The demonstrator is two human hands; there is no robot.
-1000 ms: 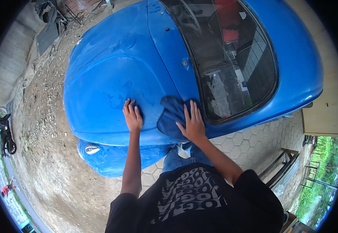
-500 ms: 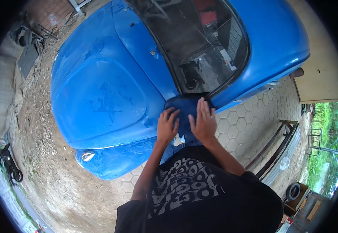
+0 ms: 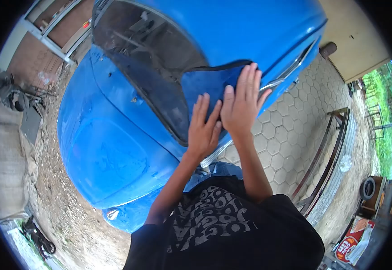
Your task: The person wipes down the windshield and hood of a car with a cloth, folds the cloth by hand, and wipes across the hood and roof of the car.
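Observation:
A dark blue cloth with a black edge lies spread over the corner of the windshield and the roof edge of a blue car. My left hand rests flat on the cloth's lower part, fingers spread and pointing up. Beside it, my right hand is laid on the cloth's right side with its fingers stretched out. Both palms face down, and the part of the cloth under them is hidden. Wet-looking marks show on the car's front lid.
A long low bench frame stands on hexagonal pavers at the right. Beyond it lie a tire and a red printed packet. Gravel runs along the left, with a motorcycle at lower left.
Both hands and the cloth have moved from the windshield's lower corner up along its side to the roof edge. My view has shifted toward the roof.

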